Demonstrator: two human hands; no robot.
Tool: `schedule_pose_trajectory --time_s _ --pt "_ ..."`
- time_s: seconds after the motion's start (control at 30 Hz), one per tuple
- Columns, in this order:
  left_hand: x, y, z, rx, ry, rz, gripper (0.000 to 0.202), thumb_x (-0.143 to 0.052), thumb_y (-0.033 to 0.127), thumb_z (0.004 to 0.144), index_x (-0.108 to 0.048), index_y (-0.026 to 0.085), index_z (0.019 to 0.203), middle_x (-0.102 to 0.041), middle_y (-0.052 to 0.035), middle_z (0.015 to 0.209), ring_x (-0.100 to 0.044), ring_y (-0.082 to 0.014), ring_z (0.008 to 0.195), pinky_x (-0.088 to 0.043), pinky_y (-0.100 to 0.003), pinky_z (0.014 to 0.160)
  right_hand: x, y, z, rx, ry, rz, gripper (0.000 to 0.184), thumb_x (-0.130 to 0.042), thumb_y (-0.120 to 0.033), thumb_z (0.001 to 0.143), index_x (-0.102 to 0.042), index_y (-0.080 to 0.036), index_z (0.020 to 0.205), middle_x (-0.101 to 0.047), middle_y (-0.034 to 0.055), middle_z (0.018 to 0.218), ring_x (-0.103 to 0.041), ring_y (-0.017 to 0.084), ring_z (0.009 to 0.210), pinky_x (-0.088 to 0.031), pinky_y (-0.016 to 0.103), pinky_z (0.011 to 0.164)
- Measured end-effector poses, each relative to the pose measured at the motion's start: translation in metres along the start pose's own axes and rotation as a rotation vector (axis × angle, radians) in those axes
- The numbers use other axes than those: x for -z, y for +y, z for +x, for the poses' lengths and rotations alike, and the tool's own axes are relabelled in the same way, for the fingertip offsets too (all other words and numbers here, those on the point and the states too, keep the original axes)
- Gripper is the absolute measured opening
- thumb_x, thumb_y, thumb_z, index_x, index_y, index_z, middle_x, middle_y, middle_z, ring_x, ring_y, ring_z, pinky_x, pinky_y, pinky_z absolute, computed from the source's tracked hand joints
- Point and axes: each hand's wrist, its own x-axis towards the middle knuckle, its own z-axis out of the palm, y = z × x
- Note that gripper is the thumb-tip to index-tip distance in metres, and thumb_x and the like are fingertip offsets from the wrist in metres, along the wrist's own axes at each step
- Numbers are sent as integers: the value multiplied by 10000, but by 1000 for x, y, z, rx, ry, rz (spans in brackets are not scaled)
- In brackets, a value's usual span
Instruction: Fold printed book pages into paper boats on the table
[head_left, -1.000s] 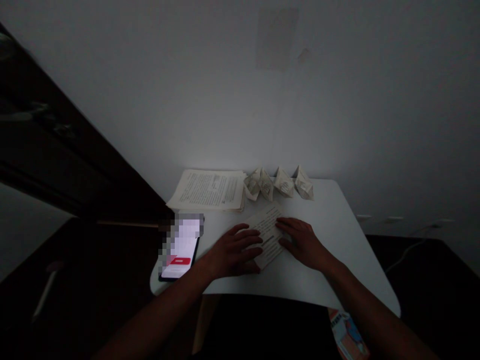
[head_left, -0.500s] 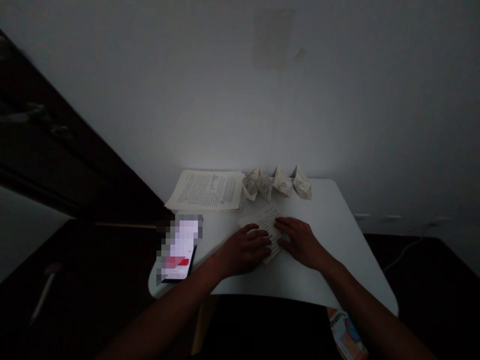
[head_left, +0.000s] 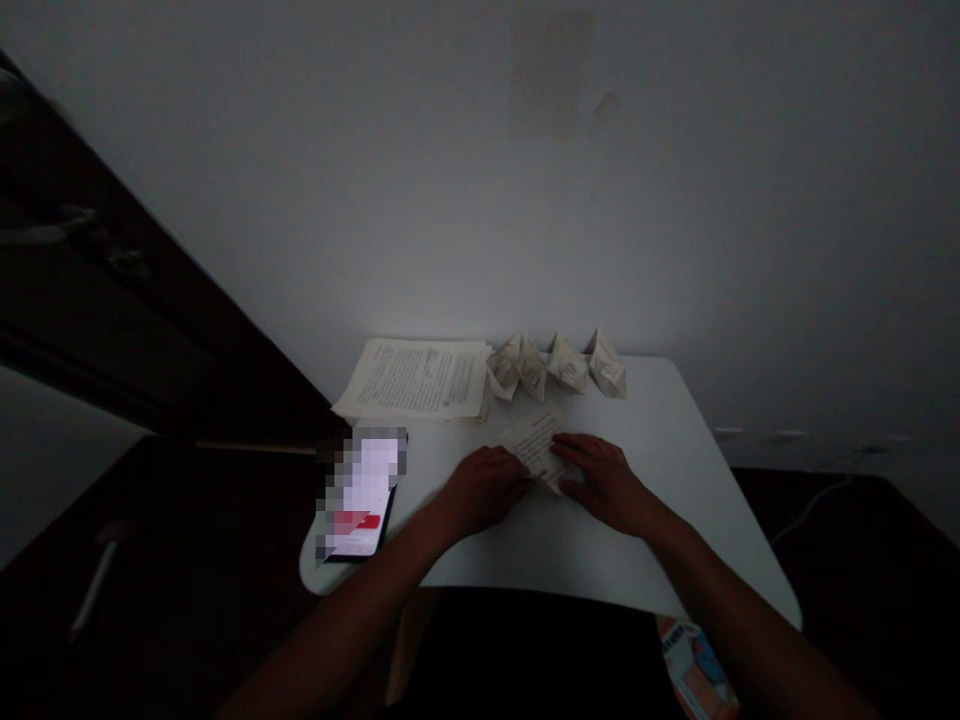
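Observation:
A printed sheet of paper [head_left: 538,440], partly folded, lies in the middle of a small white table [head_left: 675,500]. My left hand [head_left: 484,488] is curled at the sheet's near left edge, fingers bent onto the fold. My right hand [head_left: 604,480] lies flat on the sheet's right side, fingers stretched out and pressing it down. The near part of the sheet is hidden under both hands.
A stack of printed pages [head_left: 420,378] lies at the table's back left. Three folded paper shapes [head_left: 559,365] stand in a row at the back by the wall. A lit phone [head_left: 360,495] rests at the left edge. The room is dark.
My left hand has slid right and curled up, bringing the near part of the sheet over so less paper shows. My right hand has stayed pressed in place.

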Motion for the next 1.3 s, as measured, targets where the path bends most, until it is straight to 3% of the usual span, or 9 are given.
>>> schedule_pose_trajectory --time_s 0.2,0.37,0.67,0.87,1.3 --pt "-10 7 9 264 24 57 222 -417 325 897 -554 174 809 -611 -41 759 -567 -172 733 -447 -306 700 2 5 0 19 -41 35 495 -561 -291 795 -470 -258 1280 -480 81 1331 -420 264 1218 -329 493 987" --pt "-16 14 14 386 61 125 195 -433 312 888 -546 164 833 -616 -53 790 -569 -184 745 -444 -323 715 3 7 -1 25 -56 44 514 -581 -261 769 -480 -239 1273 -473 85 1336 -417 265 1219 -325 488 996" --pt "-22 15 18 408 91 230 199 -458 315 872 -548 160 786 -595 -65 806 -550 -196 783 -441 -336 725 5 5 -2 30 -45 68 520 -578 -244 768 -473 -252 1277 -473 82 1339 -411 261 1230 -313 488 1006" --pt "-24 14 18 394 105 228 179 -473 311 863 -551 166 792 -590 -61 808 -545 -190 784 -438 -330 729 3 7 0 37 -44 60 424 -507 -300 844 -484 -273 1267 -492 83 1323 -440 258 1208 -343 492 978" --pt "-22 15 17 453 155 235 170 -480 273 844 -569 161 752 -582 -71 797 -524 -205 794 -421 -361 748 -1 2 0 11 -13 -7 463 -573 -333 801 -502 -265 1253 -507 66 1309 -450 258 1192 -352 479 975"
